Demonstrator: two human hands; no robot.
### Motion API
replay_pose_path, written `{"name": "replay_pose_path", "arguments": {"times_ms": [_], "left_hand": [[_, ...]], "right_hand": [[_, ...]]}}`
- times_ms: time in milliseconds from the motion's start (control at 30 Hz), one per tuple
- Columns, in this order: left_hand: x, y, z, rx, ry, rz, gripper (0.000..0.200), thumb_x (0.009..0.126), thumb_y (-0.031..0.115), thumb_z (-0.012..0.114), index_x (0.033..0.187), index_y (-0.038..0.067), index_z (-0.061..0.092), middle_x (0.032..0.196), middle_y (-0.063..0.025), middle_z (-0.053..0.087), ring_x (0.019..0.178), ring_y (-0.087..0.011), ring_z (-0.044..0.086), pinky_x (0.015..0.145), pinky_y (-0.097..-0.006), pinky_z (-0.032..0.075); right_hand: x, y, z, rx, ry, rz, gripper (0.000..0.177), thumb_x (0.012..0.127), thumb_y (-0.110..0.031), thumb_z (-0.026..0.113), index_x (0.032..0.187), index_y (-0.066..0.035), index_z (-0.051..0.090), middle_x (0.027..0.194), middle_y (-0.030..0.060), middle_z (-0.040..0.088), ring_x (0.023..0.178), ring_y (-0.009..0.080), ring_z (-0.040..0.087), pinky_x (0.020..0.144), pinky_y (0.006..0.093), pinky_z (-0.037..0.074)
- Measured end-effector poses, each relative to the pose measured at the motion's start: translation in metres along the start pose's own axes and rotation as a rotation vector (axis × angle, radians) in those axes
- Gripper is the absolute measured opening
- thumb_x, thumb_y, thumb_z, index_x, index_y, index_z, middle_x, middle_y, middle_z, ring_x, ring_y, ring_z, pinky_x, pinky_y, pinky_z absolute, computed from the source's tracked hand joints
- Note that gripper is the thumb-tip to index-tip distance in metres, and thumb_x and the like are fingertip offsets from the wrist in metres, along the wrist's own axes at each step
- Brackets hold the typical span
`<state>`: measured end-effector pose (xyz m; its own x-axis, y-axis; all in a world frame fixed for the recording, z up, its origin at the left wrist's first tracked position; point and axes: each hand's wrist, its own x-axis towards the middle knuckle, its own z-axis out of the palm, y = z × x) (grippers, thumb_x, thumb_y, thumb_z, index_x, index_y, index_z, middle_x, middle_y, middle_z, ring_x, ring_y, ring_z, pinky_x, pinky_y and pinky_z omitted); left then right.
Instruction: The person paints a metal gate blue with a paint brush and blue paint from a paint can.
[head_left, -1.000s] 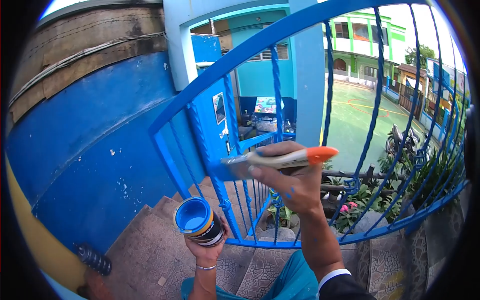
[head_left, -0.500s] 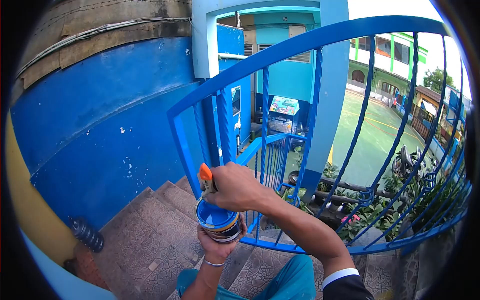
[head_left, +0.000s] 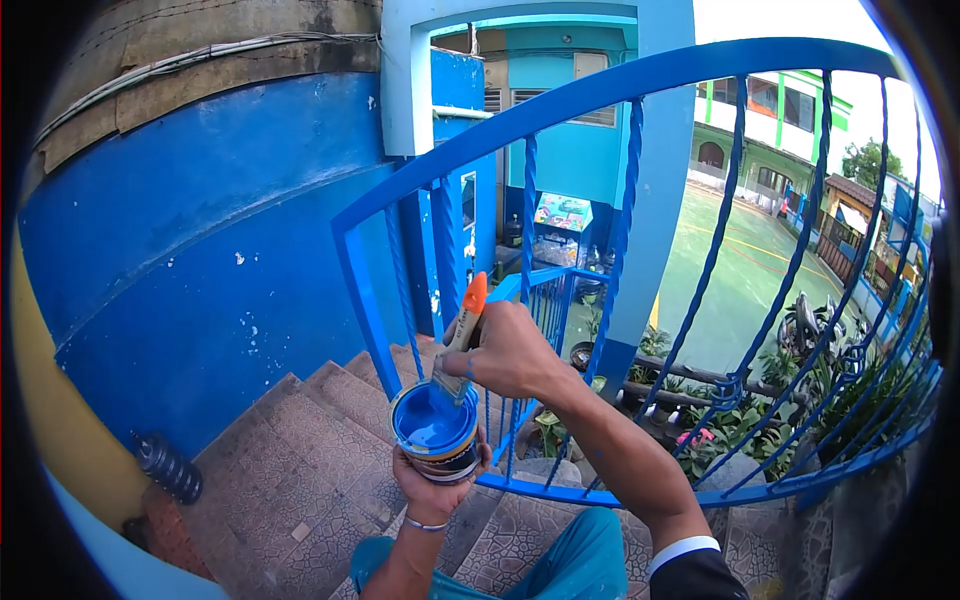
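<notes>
My left hand [head_left: 437, 488] is wrapped round a small can of blue paint [head_left: 447, 462], holding it upright from below. Blue paint shows inside the can, and its rim is smeared with it. In my right hand [head_left: 510, 350] is a paintbrush [head_left: 465, 330] with an orange-tipped, pale handle. The brush slants down to the left, its paint-coated bristles at the right inner side of the can's mouth. Just beyond both hands stands the blue metal railing [head_left: 600, 88] with twisted bars.
Patterned tiled stairs [head_left: 270, 480] lie below and to the left, beside a blue wall [head_left: 200, 220] with chipped spots. A dark coiled spring [head_left: 170, 468] is at the wall's foot. Plants [head_left: 750, 430] and a green court [head_left: 740, 270] are seen through the bars.
My right hand has moved slightly right, and the brush has tipped from leaning left to leaning right, so its bristles now show at the can's mouth. The left hand and can have hardly moved.
</notes>
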<state>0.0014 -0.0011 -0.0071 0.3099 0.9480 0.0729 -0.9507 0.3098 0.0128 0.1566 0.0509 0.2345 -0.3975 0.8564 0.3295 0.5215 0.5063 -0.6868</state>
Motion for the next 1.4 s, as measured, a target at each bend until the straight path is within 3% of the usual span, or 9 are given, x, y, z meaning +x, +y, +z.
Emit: {"name": "replay_pose_path", "arguments": {"times_ms": [100, 400, 500, 633, 733, 833, 1067, 1233, 1400], "left_hand": [[-0.001, 0.001, 0.001, -0.005, 0.006, 0.001, 0.096, 0.093, 0.075, 0.049, 0.158, 0.005, 0.051, 0.151, -0.0228, 0.059, 0.136, -0.0438, 0.057, 0.112, -0.0602, 0.047], [-0.001, 0.002, 0.000, -0.001, -0.005, -0.010, 0.095, 0.092, 0.076, 0.049, 0.155, 0.004, 0.054, 0.146, -0.0254, 0.061, 0.136, -0.0447, 0.056, 0.110, -0.0603, 0.048], [-0.001, 0.000, 0.003, -0.004, -0.006, 0.000, 0.095, 0.092, 0.077, 0.050, 0.152, 0.004, 0.057, 0.144, -0.0260, 0.062, 0.135, -0.0440, 0.056, 0.109, -0.0598, 0.048], [0.002, -0.003, 0.001, 0.028, 0.000, 0.019, 0.098, 0.091, 0.077, 0.051, 0.155, 0.003, 0.054, 0.145, -0.0250, 0.062, 0.133, -0.0432, 0.059, 0.108, -0.0593, 0.050], [0.000, -0.005, 0.007, -0.007, 0.011, 0.010, 0.097, 0.092, 0.076, 0.050, 0.158, 0.005, 0.052, 0.146, -0.0229, 0.063, 0.133, -0.0434, 0.060, 0.107, -0.0593, 0.050], [-0.001, -0.008, 0.012, -0.009, 0.028, 0.034, 0.094, 0.093, 0.075, 0.050, 0.156, 0.006, 0.054, 0.143, -0.0222, 0.065, 0.133, -0.0430, 0.060, 0.107, -0.0583, 0.050], [-0.003, -0.009, 0.011, -0.008, 0.071, 0.068, 0.086, 0.094, 0.071, 0.058, 0.148, 0.003, 0.059, 0.137, -0.0214, 0.065, 0.132, -0.0406, 0.056, 0.106, -0.0566, 0.051], [-0.003, -0.010, 0.014, 0.001, 0.068, 0.060, 0.086, 0.094, 0.070, 0.059, 0.148, 0.003, 0.059, 0.138, -0.0216, 0.065, 0.131, -0.0401, 0.056, 0.106, -0.0559, 0.051], [-0.003, -0.012, 0.013, 0.021, 0.069, 0.064, 0.089, 0.094, 0.071, 0.059, 0.149, 0.001, 0.057, 0.138, -0.0221, 0.065, 0.131, -0.0403, 0.056, 0.106, -0.0557, 0.052]], "right_hand": [[-0.007, 0.005, -0.006, 0.024, 0.053, 0.096, 0.033, 0.077, -0.025, 0.090, 0.084, 0.005, 0.077, 0.075, 0.0120, 0.076, 0.066, 0.0194, 0.074, 0.065, 0.0347, 0.059], [-0.029, 0.016, -0.030, 0.101, 0.178, 0.139, 0.036, 0.075, -0.024, 0.091, 0.091, 0.006, 0.077, 0.077, 0.0121, 0.076, 0.070, 0.0160, 0.074, 0.066, 0.0329, 0.058], [-0.053, 0.014, -0.041, 0.162, 0.391, 0.064, 0.034, 0.080, -0.021, 0.089, 0.096, 0.007, 0.077, 0.081, 0.0153, 0.078, 0.073, 0.0195, 0.076, 0.069, 0.0342, 0.060], [-0.102, 0.022, -0.059, 0.626, 0.812, -0.197, 0.029, 0.091, -0.009, 0.090, 0.112, 0.006, 0.076, 0.096, 0.0123, 0.080, 0.084, 0.0144, 0.076, 0.075, 0.0286, 0.062], [-0.108, 0.023, -0.079, 0.691, 1.165, -0.429, 0.028, 0.093, -0.005, 0.088, 0.115, 0.007, 0.076, 0.105, 0.0137, 0.080, 0.093, 0.0155, 0.077, 0.081, 0.0298, 0.063], [-0.089, 0.029, -0.104, 0.585, 1.301, -0.692, 0.028, 0.093, -0.001, 0.086, 0.118, 0.006, 0.077, 0.111, 0.0155, 0.080, 0.102, 0.0183, 0.077, 0.086, 0.0317, 0.064], [-0.045, 0.020, -0.159, -0.119, 1.340, -0.764, 0.028, 0.093, -0.004, 0.085, 0.121, -0.001, 0.080, 0.113, 0.0154, 0.082, 0.104, 0.0248, 0.080, 0.089, 0.0349, 0.063], [-0.052, 0.034, -0.135, -0.065, 1.289, -0.693, 0.020, 0.092, -0.005, 0.084, 0.111, -0.001, 0.081, 0.106, 0.0142, 0.082, 0.090, 0.0233, 0.081, 0.078, 0.0334, 0.064], [-0.067, 0.044, -0.119, 0.231, 1.306, -0.596, 0.018, 0.092, -0.003, 0.083, 0.109, 0.003, 0.081, 0.100, 0.0155, 0.082, 0.090, 0.0188, 0.081, 0.080, 0.0315, 0.064]]}}
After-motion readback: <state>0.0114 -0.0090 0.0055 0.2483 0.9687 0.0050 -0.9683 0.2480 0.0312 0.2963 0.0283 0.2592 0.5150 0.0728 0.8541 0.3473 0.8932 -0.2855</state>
